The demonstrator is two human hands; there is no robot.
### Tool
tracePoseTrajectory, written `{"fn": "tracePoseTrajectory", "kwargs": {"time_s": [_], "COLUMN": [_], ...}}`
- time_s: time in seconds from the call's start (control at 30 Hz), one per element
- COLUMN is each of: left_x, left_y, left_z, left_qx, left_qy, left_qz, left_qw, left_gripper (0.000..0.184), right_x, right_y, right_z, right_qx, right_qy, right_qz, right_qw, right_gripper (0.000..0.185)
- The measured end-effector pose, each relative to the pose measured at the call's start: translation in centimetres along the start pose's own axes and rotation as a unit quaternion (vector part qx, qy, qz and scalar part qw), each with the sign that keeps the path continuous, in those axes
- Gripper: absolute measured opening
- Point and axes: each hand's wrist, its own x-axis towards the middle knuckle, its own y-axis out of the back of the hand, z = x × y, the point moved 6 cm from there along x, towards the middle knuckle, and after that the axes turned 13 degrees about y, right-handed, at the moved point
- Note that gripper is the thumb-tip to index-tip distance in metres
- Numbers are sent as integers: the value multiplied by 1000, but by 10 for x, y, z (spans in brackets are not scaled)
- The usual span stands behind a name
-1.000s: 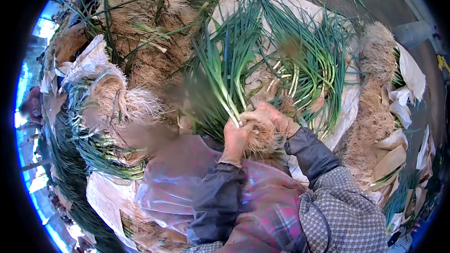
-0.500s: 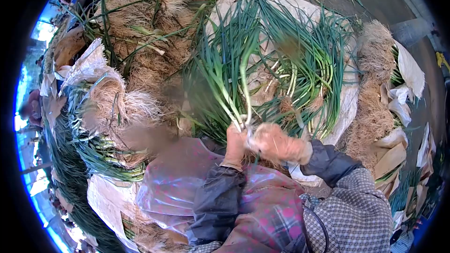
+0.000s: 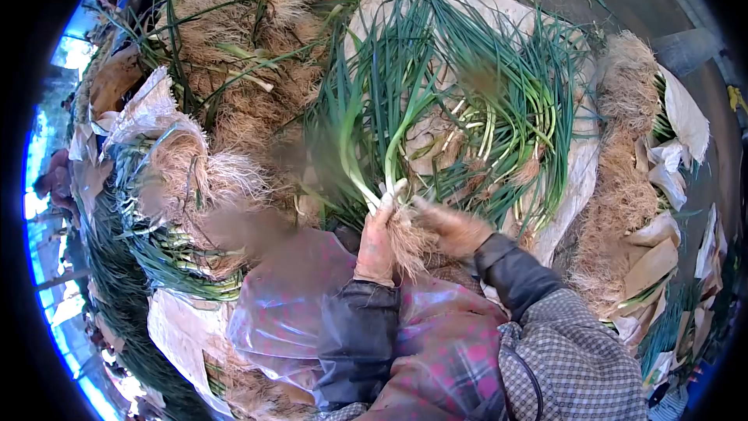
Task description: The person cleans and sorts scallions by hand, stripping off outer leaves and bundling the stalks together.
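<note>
My left hand (image 3: 377, 243) is closed round the white stem ends of a few green onions (image 3: 399, 136), whose leaves spread upward over a pale sack (image 3: 483, 1). Their pale roots (image 3: 413, 240) hang beside its fingers. Just right of the roots is my right hand (image 3: 456, 228), blurred by motion; its fingertips are smeared near the stem bases, so its grip is unclear. More loose green onions (image 3: 545, 121) lie on the sack to the right, their roots toward its middle and lower part.
Rooty onion bundles (image 3: 257, 23) are heaped at the upper left. A wrapped bundle (image 3: 175, 171) stands at the left. Another row of bundles (image 3: 619, 179) with paper wrapping runs down the right. Part of a person (image 3: 56, 179) shows at the far left edge.
My right hand moved down and right, then back up toward the stems. My left hand shifted slightly left with the onions. The roots now hang loosely below the stems.
</note>
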Motion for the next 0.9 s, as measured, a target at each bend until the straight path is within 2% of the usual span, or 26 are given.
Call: {"fn": "tracePoseTrajectory", "kwargs": {"time_s": [0.07,0.1,0.13,0.17,0.2,0.23,0.27,0.3,0.33,0.37,0.4,0.43,0.47,0.5,0.53,0.6,0.63,0.67,0.73,0.77,0.8,0.83,0.9], "left_x": [1,-2,-27,-54,-60,-72,-85,-89,-94,-84,-76,-68,-61,-41,-24,4,-10,-3,-5,-5,0,6,10], "left_y": [9,12,-2,-33,-27,-19,-9,-8,-18,-13,-16,-19,-31,-22,-18,-17,-35,-33,-39,-41,-36,-28,-15], "left_z": [-3,-4,3,17,21,22,21,21,22,15,12,10,3,-13,-28,-58,-51,-58,-63,-65,-69,-73,-73], "left_qx": [-22,-45,-105,-167,-174,-168,-164,-153,-143,-129,-64,1,-9,-36,-8,31,99,154,130,119,102,85,126], "left_qy": [-12,-21,-21,-11,-73,-120,-162,-192,-172,-140,-108,-76,-25,-3,11,18,29,-67,-91,-103,-62,-22,-45], "left_qz": [-36,-72,-65,27,-153,-229,-306,-285,-221,-221,-113,-4,-60,-57,-58,-56,-19,-49,-54,-57,-52,-46,-3], "left_qw": [999,996,992,986,970,951,924,926,949,956,986,997,998,998,998,998,994,985,986,986,991,995,991], "left_gripper": [40,41,40,31,26,24,22,23,26,23,25,27,32,35,36,35,32,30,24,22,19,16,13], "right_x": [13,20,21,33,44,50,52,49,44,37,34,31,22,15,15,18,21,25,31,33,28,24,19], "right_y": [-37,-57,-73,-62,-33,-7,23,52,76,99,112,118,122,117,110,93,81,71,80,80,78,58,52], "right_z": [-1,-26,-35,-26,-5,14,20,13,2,-12,-28,-31,-36,-49,-57,-74,-85,-93,-51,-38,-38,-63,-57], "right_qx": [16,242,446,447,378,304,189,67,-85,-234,-383,-390,-411,-432,-388,-366,-352,-283,-228,-168,-338,-438,-666], "right_qy": [138,-31,-195,-192,-166,-139,-53,35,19,3,20,25,34,43,60,101,110,87,146,140,145,91,103], "right_qz": [-16,61,133,129,147,165,219,268,305,339,346,349,357,366,359,364,363,370,391,404,364,326,161], "right_qw": [990,968,863,864,899,928,956,961,948,911,856,852,838,823,847,850,856,881,879,888,856,833,721], "right_gripper": [47,41,36,36,32,29,29,28,30,32,23,23,25,27,28,27,27,27,29,29,30,32,33]}}
